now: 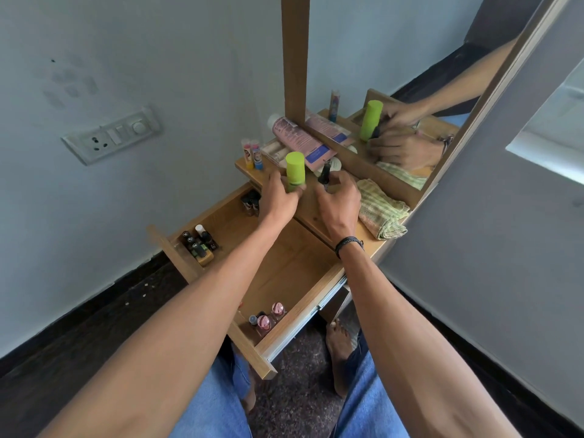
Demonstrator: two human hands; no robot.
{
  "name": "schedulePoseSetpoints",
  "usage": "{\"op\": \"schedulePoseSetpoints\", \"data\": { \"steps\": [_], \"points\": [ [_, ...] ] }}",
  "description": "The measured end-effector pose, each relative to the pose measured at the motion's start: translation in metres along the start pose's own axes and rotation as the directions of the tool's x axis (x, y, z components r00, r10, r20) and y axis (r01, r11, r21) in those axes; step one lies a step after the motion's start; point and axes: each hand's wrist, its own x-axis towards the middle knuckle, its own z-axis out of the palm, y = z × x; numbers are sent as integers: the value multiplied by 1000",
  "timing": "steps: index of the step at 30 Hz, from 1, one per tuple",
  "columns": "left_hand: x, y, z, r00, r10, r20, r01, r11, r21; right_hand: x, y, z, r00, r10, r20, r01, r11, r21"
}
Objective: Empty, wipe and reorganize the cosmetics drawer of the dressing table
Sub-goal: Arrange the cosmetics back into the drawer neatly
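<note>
The wooden drawer [286, 263] of the dressing table stands pulled out below my arms. On the tabletop [311, 211] my left hand [278, 197] grips an upright lime-green bottle [295, 167]. Just to its right, my right hand [339, 203] pinches a small dark bottle [324, 176]. Dark small bottles [197, 240] fill the drawer's left corner, and more dark bottles [251, 202] stand at its back. Pink-capped nail polish bottles [268, 316] stand in the drawer's near right corner. A folded green-and-cream cloth [380, 210] lies on the tabletop to the right.
A pink tube [298, 139], a small box and two little stick containers [252, 153] lie at the back of the tabletop against the mirror frame [295, 58]. The mirror [410, 105] reflects my hands. A wall socket [113, 137] is at left. My bare foot [339, 349] rests under the drawer.
</note>
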Motion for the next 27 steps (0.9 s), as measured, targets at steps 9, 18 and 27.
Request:
{"op": "schedulePoseSetpoints", "data": {
  "steps": [9,18,27],
  "points": [
    [-73,-50,-68,997,12,-79,-4,995,99,-37,-12,-11,974,-127,190,108,988,111],
    [-106,-83,-107,991,23,-134,9,972,233,-114,-5,15,928,-181,326,195,981,-11],
    [-101,-94,-96,980,2,-200,58,954,293,-108,25,45,922,22,386,54,981,-185]
  ]
}}
